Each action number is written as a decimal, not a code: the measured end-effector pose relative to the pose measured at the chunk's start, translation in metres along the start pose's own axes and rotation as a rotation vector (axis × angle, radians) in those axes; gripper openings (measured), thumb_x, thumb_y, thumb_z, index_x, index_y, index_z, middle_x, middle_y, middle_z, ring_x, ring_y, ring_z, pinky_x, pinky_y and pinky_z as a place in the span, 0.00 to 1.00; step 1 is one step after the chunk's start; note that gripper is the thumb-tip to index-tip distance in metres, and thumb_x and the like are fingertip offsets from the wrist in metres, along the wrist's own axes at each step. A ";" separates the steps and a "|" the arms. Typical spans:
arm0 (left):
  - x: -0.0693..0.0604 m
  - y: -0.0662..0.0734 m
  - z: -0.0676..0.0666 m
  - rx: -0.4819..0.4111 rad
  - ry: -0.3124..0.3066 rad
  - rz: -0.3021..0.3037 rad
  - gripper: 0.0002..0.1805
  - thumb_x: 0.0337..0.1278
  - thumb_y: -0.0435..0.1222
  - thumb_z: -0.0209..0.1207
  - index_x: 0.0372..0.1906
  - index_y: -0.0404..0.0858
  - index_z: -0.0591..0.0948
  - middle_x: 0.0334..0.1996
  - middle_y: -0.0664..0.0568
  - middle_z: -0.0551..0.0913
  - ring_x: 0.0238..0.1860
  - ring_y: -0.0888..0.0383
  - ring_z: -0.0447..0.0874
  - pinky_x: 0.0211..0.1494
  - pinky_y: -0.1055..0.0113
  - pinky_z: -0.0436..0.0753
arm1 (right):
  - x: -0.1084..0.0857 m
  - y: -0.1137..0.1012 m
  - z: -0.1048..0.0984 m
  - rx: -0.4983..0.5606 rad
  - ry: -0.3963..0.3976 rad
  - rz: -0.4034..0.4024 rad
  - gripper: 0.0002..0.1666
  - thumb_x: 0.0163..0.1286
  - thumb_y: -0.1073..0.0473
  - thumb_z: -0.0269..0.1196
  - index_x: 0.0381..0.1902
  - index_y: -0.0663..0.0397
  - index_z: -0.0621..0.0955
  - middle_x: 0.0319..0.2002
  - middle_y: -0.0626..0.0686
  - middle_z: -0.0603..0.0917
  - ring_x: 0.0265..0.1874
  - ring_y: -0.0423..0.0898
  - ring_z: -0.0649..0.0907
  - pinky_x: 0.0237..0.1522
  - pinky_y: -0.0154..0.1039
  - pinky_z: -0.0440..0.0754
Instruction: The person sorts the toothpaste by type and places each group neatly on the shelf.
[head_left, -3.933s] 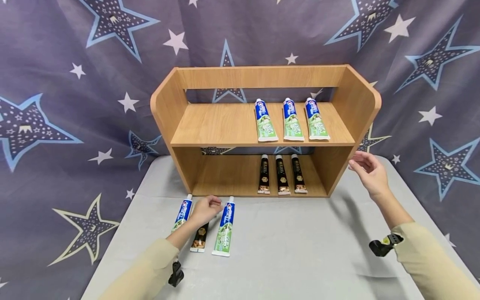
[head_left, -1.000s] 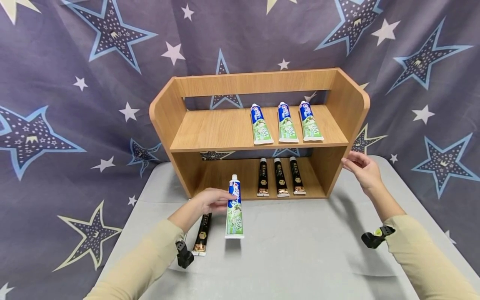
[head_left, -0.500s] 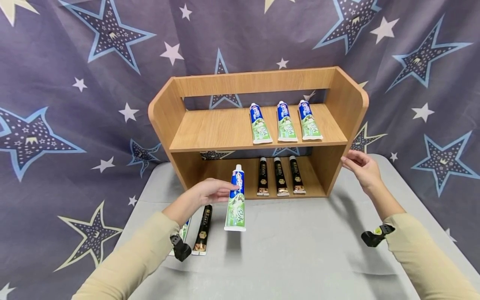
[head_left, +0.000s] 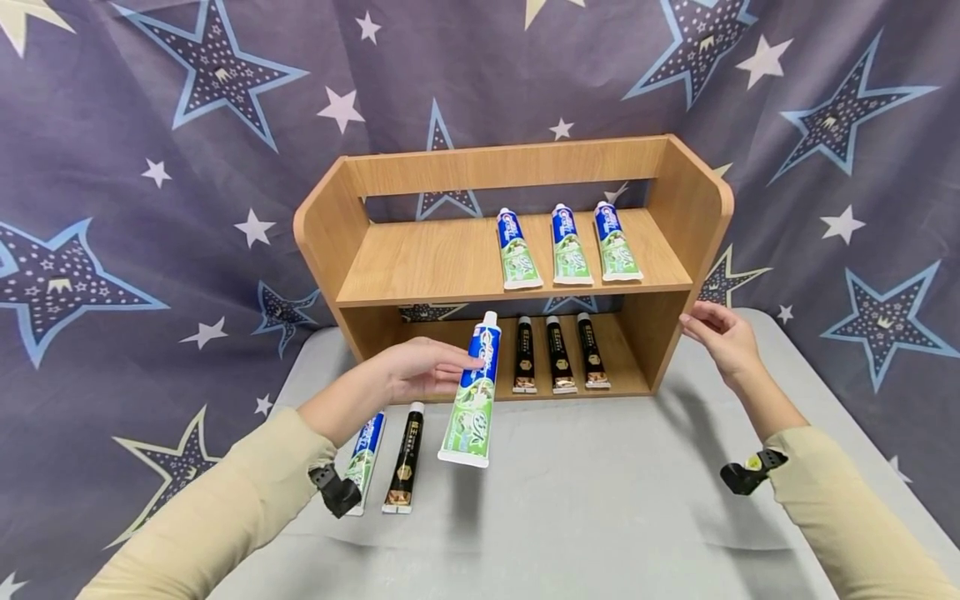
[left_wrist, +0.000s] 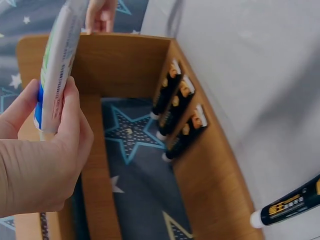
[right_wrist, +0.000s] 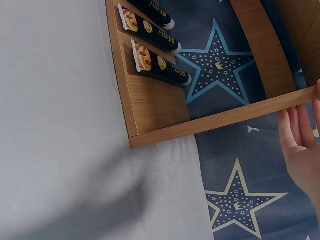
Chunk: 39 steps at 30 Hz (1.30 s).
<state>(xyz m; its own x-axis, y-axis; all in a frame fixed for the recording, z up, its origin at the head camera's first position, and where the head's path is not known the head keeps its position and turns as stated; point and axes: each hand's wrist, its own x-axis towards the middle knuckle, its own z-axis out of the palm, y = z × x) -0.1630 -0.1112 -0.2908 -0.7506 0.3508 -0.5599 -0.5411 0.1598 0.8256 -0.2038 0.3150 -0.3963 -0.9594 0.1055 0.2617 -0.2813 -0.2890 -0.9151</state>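
My left hand (head_left: 426, 368) pinches a blue-and-green toothpaste tube (head_left: 474, 408) between thumb and fingers. The tube is raised off the table, cap pointing up and away, in front of the lower shelf. In the left wrist view the toothpaste tube (left_wrist: 57, 70) shows its white side edge, gripped near the cap end. My right hand (head_left: 723, 342) touches the right side panel of the wooden shelf (head_left: 693, 221); in the right wrist view the fingers (right_wrist: 295, 127) rest along the panel's edge. On the table lie a black toothpaste tube (head_left: 405, 462) and another blue-and-green tube (head_left: 365, 450), partly behind my left wrist.
Three blue-and-green tubes (head_left: 567, 246) lie on the right part of the upper shelf. Three black tubes (head_left: 558, 354) lie on the lower shelf's right part. A star-patterned curtain (head_left: 187, 250) hangs behind; a grey cloth (head_left: 585, 492) covers the table.
My left hand took the right-hand blue-and-green tube off the table and has lifted it up and forward toward the shelf. The right hand stays at the side panel.
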 end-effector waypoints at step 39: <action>0.036 0.111 -0.022 -0.121 0.194 0.027 0.31 0.61 0.33 0.60 0.69 0.38 0.65 0.32 0.49 0.82 0.39 0.59 0.81 0.54 0.70 0.86 | -0.002 0.000 0.001 0.071 0.017 0.027 0.17 0.62 0.79 0.58 0.34 0.52 0.83 0.30 0.44 0.86 0.32 0.35 0.86 0.39 0.26 0.88</action>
<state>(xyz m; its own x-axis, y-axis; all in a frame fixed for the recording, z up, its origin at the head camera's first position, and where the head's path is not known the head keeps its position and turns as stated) -0.2582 -0.1008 -0.2209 -0.8178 0.1672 -0.5507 -0.5529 0.0374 0.8324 -0.2023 0.3135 -0.3964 -0.9662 0.1130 0.2317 -0.2572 -0.3590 -0.8972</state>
